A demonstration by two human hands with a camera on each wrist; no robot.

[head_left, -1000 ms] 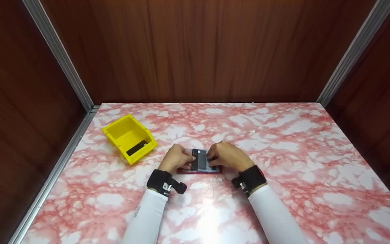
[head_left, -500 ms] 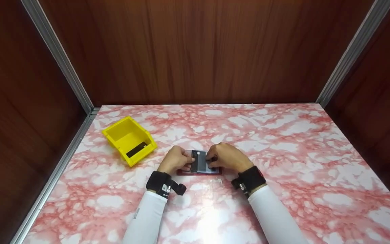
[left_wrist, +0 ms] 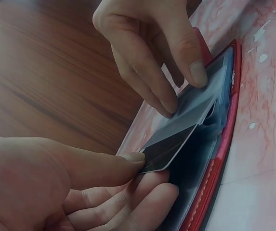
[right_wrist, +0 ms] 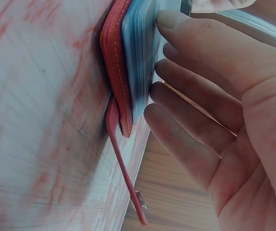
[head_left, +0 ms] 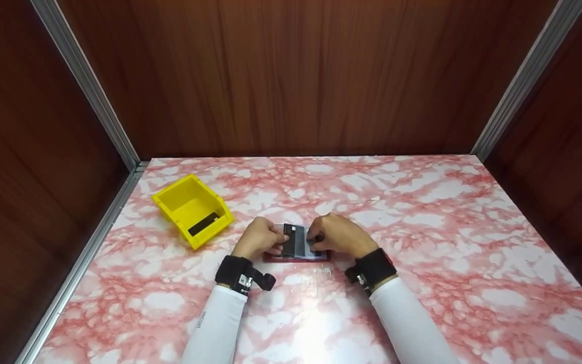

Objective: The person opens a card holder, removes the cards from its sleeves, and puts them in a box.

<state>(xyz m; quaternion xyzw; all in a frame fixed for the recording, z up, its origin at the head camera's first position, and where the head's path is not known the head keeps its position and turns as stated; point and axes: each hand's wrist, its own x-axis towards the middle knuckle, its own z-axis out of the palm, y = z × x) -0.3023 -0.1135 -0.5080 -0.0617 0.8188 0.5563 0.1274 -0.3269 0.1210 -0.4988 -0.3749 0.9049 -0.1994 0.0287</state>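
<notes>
A red card holder [head_left: 298, 260] with clear plastic sleeves lies spread on the table. My left hand [head_left: 262, 236] pinches the outer end of a black card [left_wrist: 164, 150] between thumb and fingers. The card's other part lies inside a clear sleeve [left_wrist: 200, 103], and its held end is raised at a tilt. My right hand [head_left: 344, 235] holds that sleeve, its thumb and fingertips at opposite edges. In the right wrist view, the right thumb [right_wrist: 174, 19] touches the stack of sleeves [right_wrist: 140, 62], and the card is mostly hidden.
A yellow bin [head_left: 190, 205] stands on the left of the marbled table [head_left: 422, 242], with a black strip [head_left: 203, 223] on its front. The holder's red strap [right_wrist: 123, 163] sticks out over the table. Wood-grain panels [head_left: 291, 76] enclose the back and sides.
My left hand has shifted slightly left with the black card, and more of the card's dark face shows outside the sleeve. The right hand has stayed nearly still.
</notes>
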